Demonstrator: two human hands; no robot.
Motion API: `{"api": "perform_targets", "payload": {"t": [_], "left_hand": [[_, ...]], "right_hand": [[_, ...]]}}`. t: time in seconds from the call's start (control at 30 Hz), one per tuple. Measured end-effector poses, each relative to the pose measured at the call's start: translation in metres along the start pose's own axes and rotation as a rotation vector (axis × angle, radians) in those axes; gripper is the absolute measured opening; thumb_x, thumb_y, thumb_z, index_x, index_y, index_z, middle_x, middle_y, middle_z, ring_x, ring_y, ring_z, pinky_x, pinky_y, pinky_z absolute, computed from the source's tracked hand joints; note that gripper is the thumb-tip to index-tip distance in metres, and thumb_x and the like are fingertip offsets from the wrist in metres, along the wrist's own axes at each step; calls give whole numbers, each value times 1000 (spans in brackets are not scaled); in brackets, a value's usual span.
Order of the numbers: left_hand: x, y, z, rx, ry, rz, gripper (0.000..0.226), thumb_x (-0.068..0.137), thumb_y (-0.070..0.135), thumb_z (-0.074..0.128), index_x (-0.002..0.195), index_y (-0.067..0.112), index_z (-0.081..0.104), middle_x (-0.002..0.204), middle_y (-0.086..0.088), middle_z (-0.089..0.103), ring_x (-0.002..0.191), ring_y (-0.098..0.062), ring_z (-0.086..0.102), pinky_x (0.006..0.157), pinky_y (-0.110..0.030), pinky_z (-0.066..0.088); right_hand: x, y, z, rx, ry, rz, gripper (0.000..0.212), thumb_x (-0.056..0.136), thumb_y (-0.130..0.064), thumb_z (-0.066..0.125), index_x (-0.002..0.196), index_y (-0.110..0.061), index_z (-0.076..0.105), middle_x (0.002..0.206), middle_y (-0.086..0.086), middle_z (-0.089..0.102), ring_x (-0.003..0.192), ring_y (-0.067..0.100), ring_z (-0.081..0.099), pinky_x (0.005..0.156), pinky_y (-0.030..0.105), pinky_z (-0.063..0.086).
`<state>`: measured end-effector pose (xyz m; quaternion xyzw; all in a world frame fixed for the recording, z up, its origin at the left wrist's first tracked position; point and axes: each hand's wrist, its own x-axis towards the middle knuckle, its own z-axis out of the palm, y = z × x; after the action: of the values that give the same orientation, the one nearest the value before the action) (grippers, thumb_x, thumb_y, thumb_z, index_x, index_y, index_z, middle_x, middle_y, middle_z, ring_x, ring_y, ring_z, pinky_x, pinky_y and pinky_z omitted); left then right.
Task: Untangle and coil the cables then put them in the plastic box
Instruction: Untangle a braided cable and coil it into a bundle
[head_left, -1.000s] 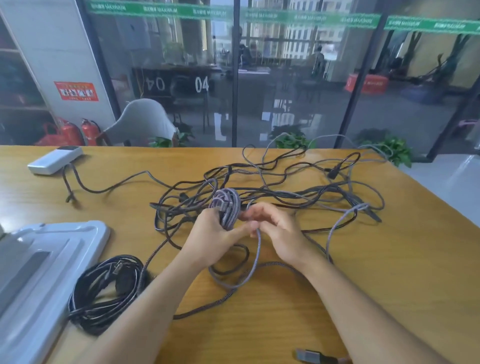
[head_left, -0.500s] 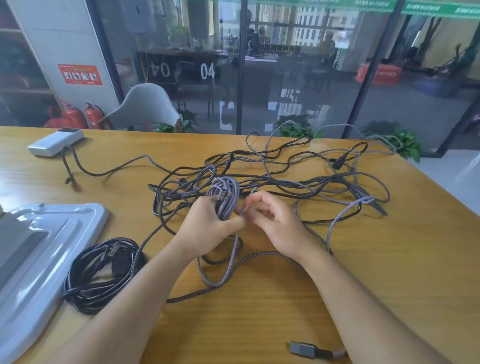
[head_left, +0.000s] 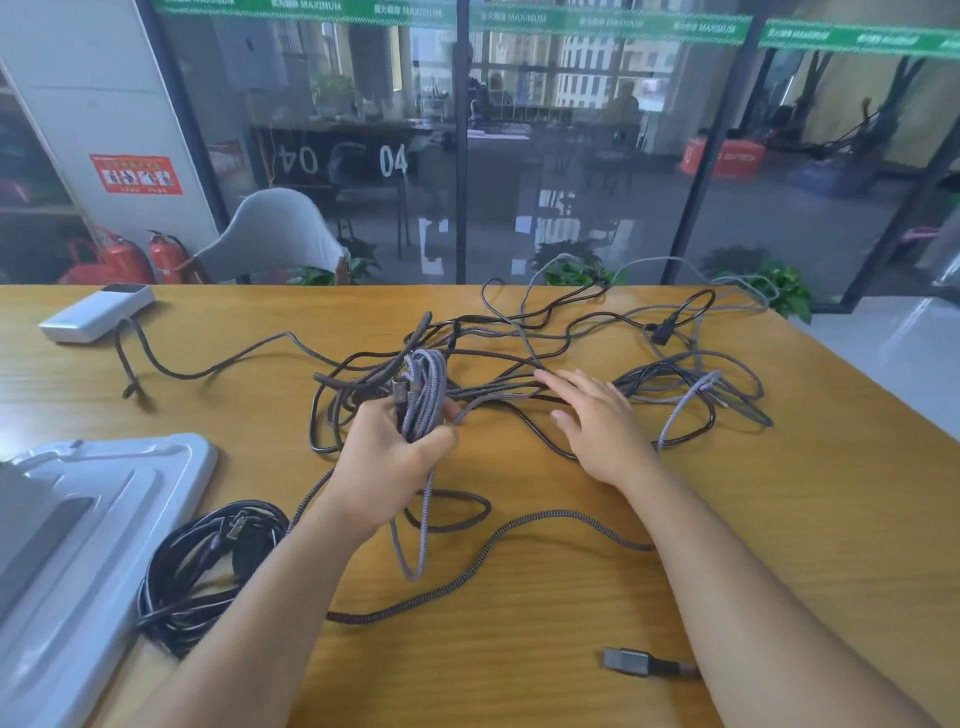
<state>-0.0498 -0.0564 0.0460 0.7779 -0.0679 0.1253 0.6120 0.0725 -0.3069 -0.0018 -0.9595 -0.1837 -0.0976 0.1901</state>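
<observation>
Grey plastic lid (head_left: 78, 525) at bench (head_left: 779, 545) left edge. Black coiled cable (head_left: 202, 561) beside it, on bench. Left hand (head_left: 387, 467) grips grey braided coil (head_left: 423, 392), fingers curled round it, loose loop hanging below. Right hand (head_left: 602, 426) flat, fingers straight, over tangled cables (head_left: 597, 364) spread mid-bench. USB plug (head_left: 631, 661) near right forearm.
</observation>
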Motion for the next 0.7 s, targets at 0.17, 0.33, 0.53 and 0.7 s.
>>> {"api": "perform_targets", "payload": {"t": [0.17,0.33,0.53,0.7], "left_hand": [[-3,11,-8,-7,-9,94,12,86,19,62,86,8,67,68,-23,40,62,-36,33,58,-33,31],[-4,16,-4,-87,3,85,11,89,20,61,82,11,64,62,-4,39,58,-20,32,53,-31,31],[-5,16,0,-99,15,49,5,98,6,63,95,2,63,61,1,40,52,-14,31,48,-24,31],[-5,9,10,-62,-42,12,6,99,3,62,93,5,62,62,0,38,54,-17,28,49,-25,30]], "right_hand": [[-4,3,-2,88,85,68,48,106,-32,58,152,-45,48,151,-8,52,141,22,44,114,43,39],[-3,5,0,203,147,17,30,99,-31,70,127,-41,68,120,-13,59,116,17,53,106,47,44],[-5,-2,0,274,155,-16,4,96,-37,72,100,-36,71,108,-12,57,107,12,47,101,42,39],[-5,-6,0,200,85,-67,13,92,-38,77,101,-37,68,105,-10,53,108,14,47,101,35,31]]}}
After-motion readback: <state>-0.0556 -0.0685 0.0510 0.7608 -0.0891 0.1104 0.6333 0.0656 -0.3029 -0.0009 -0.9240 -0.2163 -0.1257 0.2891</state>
